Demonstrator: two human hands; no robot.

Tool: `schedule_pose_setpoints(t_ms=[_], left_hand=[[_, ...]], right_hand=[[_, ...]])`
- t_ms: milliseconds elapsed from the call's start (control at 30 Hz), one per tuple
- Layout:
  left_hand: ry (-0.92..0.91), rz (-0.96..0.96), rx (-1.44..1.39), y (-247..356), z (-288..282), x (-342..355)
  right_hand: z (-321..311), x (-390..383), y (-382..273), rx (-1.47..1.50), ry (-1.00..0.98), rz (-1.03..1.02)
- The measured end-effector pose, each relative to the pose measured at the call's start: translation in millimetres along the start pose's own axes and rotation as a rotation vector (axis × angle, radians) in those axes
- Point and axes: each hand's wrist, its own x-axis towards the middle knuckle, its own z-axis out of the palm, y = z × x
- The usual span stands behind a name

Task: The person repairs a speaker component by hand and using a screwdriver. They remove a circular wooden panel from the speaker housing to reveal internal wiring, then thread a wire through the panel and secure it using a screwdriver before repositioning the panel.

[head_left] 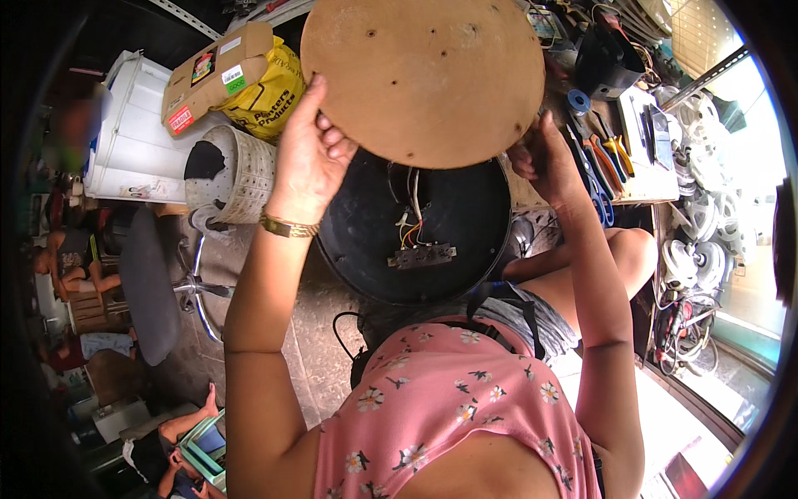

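Note:
Both hands hold up a round brown wooden board (432,83) with several small holes in its face. My left hand (312,150) grips its left edge, thumb along the rim and fingers curled; a gold-coloured band circles that wrist. My right hand (549,162) is closed at the board's lower right edge, its fingertips partly hidden. Below the board, over my lap, a round black shell (357,241) lies with its hollow side up. Inside sits a small grey switch-like block (424,256) with red, yellow and white wires running upward. The board covers the shell's far part.
Pliers (619,154), blue-handled scissors (600,195) and a blue tape roll (578,101) lie on the right bench. A cardboard box (216,75), yellow bag (270,91) and white perforated bucket (249,175) stand left. Beyond a chair (154,283), other people sit.

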Motion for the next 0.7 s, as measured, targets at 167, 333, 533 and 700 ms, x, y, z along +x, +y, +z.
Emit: schedule_pose_setpoints(t_ms=[167,333,533,700], left_hand=[[-0.129,-0.006,0.155,-10.1,5.1,-19.3],[-0.194,0.026,0.255,-7.0,-27.8,-22.0],[-0.188,0.12,0.411,21.0,-32.5,-20.4],[-0.196,0.226,0.5,32.4,-21.7,-17.9]], right_hand=[[7.1,9.8,-23.5,0.028,0.198,-0.125],[-18.0,18.4,-52.5,-0.038,0.246,-0.157],[-44.6,32.0,-73.3,-0.056,0.314,-0.152],[-92.2,30.6,-114.7,0.016,0.177,-0.118]])
